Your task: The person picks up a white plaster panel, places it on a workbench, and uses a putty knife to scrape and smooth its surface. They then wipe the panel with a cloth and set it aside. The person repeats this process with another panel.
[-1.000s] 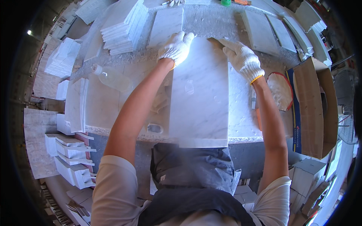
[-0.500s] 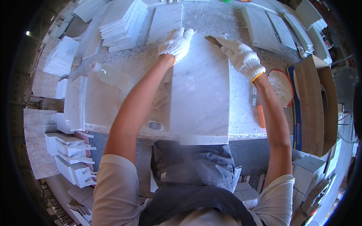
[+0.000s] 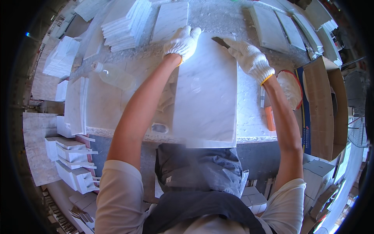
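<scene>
A long white marble tile (image 3: 206, 93) with grey veins lies lengthwise before me, its near end over the table's front edge. My left hand (image 3: 182, 43), in a white knit glove, grips the tile's far left corner with bent fingers. At the far right corner, my gloved right hand (image 3: 250, 60) is closed around a dark flat blade (image 3: 221, 41). The blade points left over the tile's far end; its handle is hidden in the glove. Small shiny wet-looking patches show on the tile.
Stacked tiles (image 3: 125, 25) stand far left, with more tiles (image 3: 269, 29) far right. A clear bottle (image 3: 115, 76) lies on the dusty table left of my arm. Beside my right forearm are a red-rimmed bowl of pale powder (image 3: 289, 87), an orange box (image 3: 269, 118) and an open cardboard box (image 3: 321, 109).
The tile's near end has shifted slightly left and its front edge face shows less. The left hand has moved slightly farther away. The right hand stays nearly in place with the blade.
</scene>
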`<action>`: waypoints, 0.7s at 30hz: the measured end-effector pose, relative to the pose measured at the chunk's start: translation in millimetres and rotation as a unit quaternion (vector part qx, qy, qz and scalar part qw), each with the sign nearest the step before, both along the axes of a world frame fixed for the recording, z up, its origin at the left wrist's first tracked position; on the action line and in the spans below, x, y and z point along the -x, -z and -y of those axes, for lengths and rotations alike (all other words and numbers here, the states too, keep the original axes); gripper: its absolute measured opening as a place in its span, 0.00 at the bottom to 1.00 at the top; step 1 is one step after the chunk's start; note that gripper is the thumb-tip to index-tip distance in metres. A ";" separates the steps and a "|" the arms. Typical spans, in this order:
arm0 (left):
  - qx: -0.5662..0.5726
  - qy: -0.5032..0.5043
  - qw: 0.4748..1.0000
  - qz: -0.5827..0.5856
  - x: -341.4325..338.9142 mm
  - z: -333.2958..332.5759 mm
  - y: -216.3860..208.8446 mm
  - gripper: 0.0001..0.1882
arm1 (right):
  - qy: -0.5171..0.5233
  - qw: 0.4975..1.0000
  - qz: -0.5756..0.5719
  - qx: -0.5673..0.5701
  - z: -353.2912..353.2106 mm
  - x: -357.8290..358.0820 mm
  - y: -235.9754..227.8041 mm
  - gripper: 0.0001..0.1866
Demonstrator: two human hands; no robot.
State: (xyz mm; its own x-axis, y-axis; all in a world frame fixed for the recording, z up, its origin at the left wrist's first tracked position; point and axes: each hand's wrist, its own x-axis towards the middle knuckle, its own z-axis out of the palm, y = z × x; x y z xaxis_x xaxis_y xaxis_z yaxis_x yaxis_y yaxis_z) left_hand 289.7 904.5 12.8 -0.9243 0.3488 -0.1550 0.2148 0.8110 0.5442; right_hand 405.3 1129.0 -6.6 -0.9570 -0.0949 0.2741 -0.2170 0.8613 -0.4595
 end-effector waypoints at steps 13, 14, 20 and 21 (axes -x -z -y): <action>-0.066 0.022 0.992 -0.107 1.3 -1.2 16.2 0.30 | 0.020 0.997 0.079 0.015 -2.2 -5.1 -18.4 0.22; -0.081 0.035 0.990 -0.114 1.2 -0.4 18.6 0.29 | 0.046 0.996 0.080 0.002 -0.1 -0.9 -13.2 0.22; -0.080 -0.006 0.993 -0.089 2.9 -3.4 20.4 0.29 | 0.013 0.997 -0.008 -0.070 4.7 -17.4 1.2 0.21; -0.068 -0.009 0.992 -0.101 3.0 -3.7 19.3 0.29 | -0.007 0.999 0.010 -0.031 6.2 -21.9 -1.6 0.21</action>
State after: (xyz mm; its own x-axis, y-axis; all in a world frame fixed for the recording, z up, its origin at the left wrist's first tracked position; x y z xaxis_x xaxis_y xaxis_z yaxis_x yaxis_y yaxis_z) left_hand 286.7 908.2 -6.6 -0.9378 0.3374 0.0820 0.3175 0.7376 0.5959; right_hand 427.3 1122.8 -5.1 -0.9610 -0.1238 0.2473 -0.2194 0.8856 -0.4093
